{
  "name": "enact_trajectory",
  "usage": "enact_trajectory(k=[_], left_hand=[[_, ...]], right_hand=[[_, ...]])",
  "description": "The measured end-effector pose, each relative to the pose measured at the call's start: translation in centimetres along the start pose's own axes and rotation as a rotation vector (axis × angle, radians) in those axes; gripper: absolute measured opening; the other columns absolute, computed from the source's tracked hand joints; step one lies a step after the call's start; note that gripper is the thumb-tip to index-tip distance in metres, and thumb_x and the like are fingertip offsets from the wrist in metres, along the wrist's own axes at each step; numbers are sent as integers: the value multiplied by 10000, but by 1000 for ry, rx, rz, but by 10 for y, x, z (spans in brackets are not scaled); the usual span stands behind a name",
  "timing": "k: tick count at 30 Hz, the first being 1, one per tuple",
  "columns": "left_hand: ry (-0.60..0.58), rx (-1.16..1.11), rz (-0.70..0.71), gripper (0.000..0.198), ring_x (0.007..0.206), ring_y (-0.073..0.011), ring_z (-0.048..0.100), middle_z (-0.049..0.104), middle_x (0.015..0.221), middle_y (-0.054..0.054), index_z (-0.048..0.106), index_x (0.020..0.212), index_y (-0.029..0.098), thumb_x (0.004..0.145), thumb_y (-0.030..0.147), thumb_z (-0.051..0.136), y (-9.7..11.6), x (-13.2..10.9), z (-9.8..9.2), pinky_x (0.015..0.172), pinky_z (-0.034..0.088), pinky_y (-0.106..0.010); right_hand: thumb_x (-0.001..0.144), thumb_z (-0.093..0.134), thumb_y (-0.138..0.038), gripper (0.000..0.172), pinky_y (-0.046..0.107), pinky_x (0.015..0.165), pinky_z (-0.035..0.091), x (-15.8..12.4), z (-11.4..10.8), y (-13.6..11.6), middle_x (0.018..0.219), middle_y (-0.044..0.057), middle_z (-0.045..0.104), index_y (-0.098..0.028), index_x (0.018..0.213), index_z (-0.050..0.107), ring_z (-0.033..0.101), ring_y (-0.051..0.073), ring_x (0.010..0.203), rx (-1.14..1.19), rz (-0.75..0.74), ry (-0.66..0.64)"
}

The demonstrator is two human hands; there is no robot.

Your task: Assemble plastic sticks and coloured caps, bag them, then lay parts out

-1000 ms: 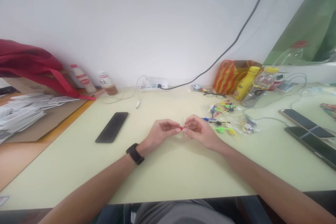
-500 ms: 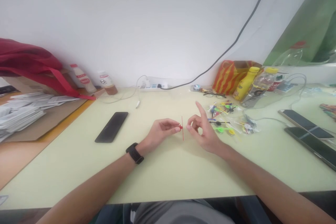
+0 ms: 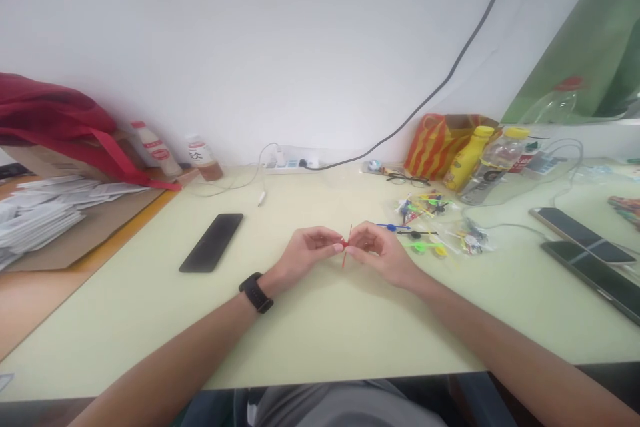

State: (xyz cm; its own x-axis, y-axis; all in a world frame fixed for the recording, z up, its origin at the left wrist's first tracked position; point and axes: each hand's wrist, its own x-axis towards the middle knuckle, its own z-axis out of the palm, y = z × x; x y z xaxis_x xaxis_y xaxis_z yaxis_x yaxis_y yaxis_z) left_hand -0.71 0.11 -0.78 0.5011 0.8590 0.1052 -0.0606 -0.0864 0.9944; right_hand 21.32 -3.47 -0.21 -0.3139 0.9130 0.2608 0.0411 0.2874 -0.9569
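On the desk (image 3: 325,333), far left of the power strip (image 3: 293,163), lie one red bag (image 3: 55,123) and a heap of white packets (image 3: 40,213). Two small bottles (image 3: 200,155) stand by the wall left of the strip. One black phone (image 3: 211,242) lies in front of the strip, to its left.

In front of the strip and a little right, the left hand (image 3: 305,255) pinches a thin red stick (image 3: 346,247) between thumb and forefinger. The single stick has its long axis nearly upright, its top tipped slightly right. The right hand (image 3: 381,255) grips it from the other side with closed fingertips.

Right of the strip, clear bags (image 3: 430,217) hold coloured toy parts; their number cannot be told. Further right are one pair of glasses (image 3: 407,179), a striped bag (image 3: 437,140), one yellow bottle (image 3: 467,157), one clear bottle (image 3: 493,167), and two dark phones (image 3: 583,235).
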Motion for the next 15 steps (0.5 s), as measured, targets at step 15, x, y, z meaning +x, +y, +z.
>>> enact_trajectory(k=[15], left_hand=[[78, -32, 13, 264, 947, -205, 716, 778, 1039, -84, 772, 996, 176, 820, 346, 870, 0, 1, 0, 936, 547, -365]], right_hand=[[1058, 467, -475, 408, 295, 568, 387, -7, -7, -2, 663, -16, 522, -199, 809, 634, 471, 126, 557, -253, -40, -23]])
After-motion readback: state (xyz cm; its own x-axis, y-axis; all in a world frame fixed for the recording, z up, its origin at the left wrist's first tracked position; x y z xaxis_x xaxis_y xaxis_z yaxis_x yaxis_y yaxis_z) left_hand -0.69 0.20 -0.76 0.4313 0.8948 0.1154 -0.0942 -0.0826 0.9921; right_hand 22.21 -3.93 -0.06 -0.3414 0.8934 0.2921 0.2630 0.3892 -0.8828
